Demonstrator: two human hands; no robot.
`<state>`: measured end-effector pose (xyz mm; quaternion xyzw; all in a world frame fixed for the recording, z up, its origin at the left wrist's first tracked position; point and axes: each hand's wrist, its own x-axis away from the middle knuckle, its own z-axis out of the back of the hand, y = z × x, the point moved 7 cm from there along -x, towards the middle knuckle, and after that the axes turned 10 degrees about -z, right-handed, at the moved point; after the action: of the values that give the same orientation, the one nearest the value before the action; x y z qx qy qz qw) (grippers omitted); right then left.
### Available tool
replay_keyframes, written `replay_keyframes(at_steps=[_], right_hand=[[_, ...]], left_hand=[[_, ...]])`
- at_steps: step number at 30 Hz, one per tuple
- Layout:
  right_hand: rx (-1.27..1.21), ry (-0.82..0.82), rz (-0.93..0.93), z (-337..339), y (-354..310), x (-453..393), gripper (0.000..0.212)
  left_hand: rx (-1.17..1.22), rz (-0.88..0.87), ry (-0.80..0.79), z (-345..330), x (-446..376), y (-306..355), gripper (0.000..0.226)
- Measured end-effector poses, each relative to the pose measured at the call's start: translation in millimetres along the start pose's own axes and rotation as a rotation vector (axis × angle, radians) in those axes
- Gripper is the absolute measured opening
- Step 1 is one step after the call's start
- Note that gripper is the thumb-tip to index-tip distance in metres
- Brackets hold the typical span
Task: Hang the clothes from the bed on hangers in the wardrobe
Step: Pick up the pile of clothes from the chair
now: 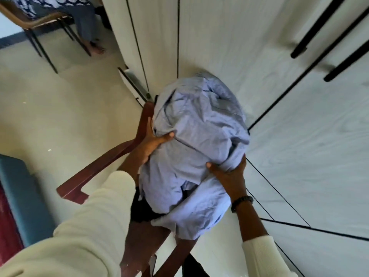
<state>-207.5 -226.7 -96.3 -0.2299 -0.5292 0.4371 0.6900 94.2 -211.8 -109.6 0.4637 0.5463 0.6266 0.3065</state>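
Note:
A crumpled bundle of light blue clothes (199,140) fills the middle of the head view, held above a dark red plastic chair (95,172). My left hand (153,144) grips the bundle's left side, thumb on top. My right hand (229,172) grips its lower right side, thumb pressed into the cloth. A dark garment (142,208) shows under the bundle on the chair seat. The white wardrobe (249,47) stands shut just behind the bundle.
Black bar handles (317,27) run along the wardrobe doors at upper right. A brown chair (34,23) with a seated person's leg (85,27) is at upper left. A blue-edged bed (22,198) sits at the left edge. Pale floor (60,106) lies between.

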Motion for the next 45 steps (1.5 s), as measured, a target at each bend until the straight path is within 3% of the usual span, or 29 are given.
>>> replay_keyframes(at_steps=[4, 7, 10, 13, 19, 23, 25, 28, 30, 32, 36, 38, 41, 45], right_hand=[[0.13, 0.023, -0.037, 6, -5, -24, 0.107], [0.179, 0.065, 0.001, 7, -13, -23, 0.076], [0.194, 0.106, 0.05, 1, -19, -4, 0.06], [0.148, 0.14, 0.069, -4, -24, 11, 0.05], [-0.075, 0.17, 0.13, 18, -55, 13, 0.05], [-0.321, 0.079, 0.167, 29, -79, 14, 0.047], [-0.369, -0.019, 0.192, 34, -90, 22, 0.06], [-0.128, -0.153, 0.305, 29, -122, 39, 0.091], [0.146, -0.15, 0.438, 20, -144, 46, 0.093], [0.226, -0.126, 0.53, 15, -164, 53, 0.102], [0.22, -0.011, 0.655, 38, -202, 77, 0.095], [0.217, -0.079, 0.693, 45, -229, 87, 0.086], [0.185, -0.036, 0.797, 46, -282, 102, 0.101], [0.106, -0.067, 1.035, 19, -336, 158, 0.097]], left_hand=[[0.163, 0.187, -0.144, -28, -8, -24, 0.107], [0.197, 0.234, -0.153, -36, -3, -27, 0.106], [0.229, 0.253, -0.105, -28, 6, -20, 0.109], [0.335, 0.259, -0.117, -33, 16, -2, 0.091], [0.385, 0.217, -0.168, -59, 38, 59, 0.062], [0.342, 0.122, -0.137, -77, 59, 78, 0.086], [0.313, 0.11, -0.173, -85, 68, 86, 0.08], [0.32, 0.113, -0.232, -85, 64, 104, 0.047], [0.394, 0.119, -0.203, -78, 60, 111, 0.043], [0.407, 0.087, -0.165, -77, 62, 119, 0.045], [0.453, -0.047, -0.203, -83, 69, 166, 0.064], [0.474, -0.156, -0.222, -79, 69, 205, 0.077], [0.633, -0.226, -0.26, -70, 71, 253, 0.071], [0.667, -0.244, -0.194, -36, 84, 277, 0.069]])
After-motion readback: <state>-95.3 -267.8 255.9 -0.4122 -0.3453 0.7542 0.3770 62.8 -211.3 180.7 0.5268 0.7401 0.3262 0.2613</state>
